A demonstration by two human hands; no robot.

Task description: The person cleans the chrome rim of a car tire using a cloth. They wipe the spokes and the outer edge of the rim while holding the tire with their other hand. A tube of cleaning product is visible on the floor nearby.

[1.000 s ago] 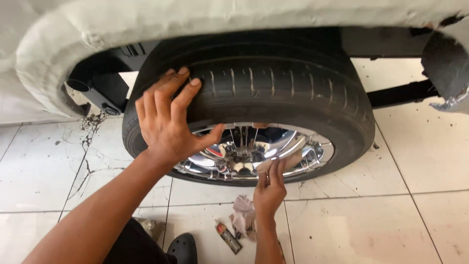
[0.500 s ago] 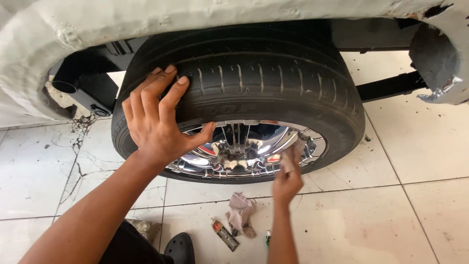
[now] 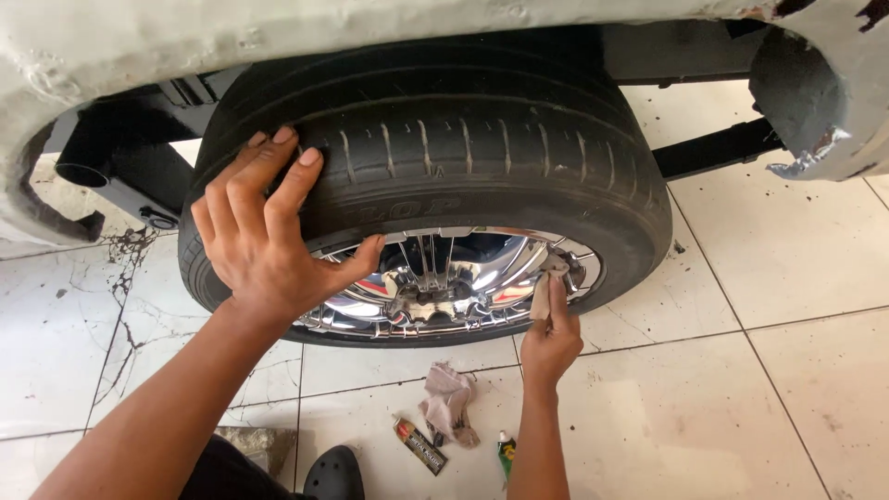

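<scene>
Your left hand point(image 3: 264, 236) lies flat and spread on the black tyre point(image 3: 482, 157), fingers reaching up over the tread and the thumb stretched out toward the chrome wheel rim point(image 3: 444, 282) just beside it; it grasps nothing, only presses against the rubber. Your right hand point(image 3: 551, 338) is below and well apart from the left, at the far edge of the rim, with its fingers pinched closed around a small piece of cloth point(image 3: 546, 282) that it holds pressed against the shiny metal there. The rim's polished spokes and hub sit between your two hands, a little above your right knuckles. Above both hands the pale, scuffed car body point(image 3: 278, 37) arches over the tyre. On the white tiled floor point(image 3: 787, 278) under your right wrist lies a crumpled rag point(image 3: 449, 403), with a small dark tube point(image 3: 419, 444) just beside it toward your left forearm and a small green-topped bottle point(image 3: 506, 456) close against the right forearm. A black shoe point(image 3: 333, 474) shows near your left elbow, at the bottom edge of the view. Dark stains and cracks mark the tiles beyond your left hand.
</scene>
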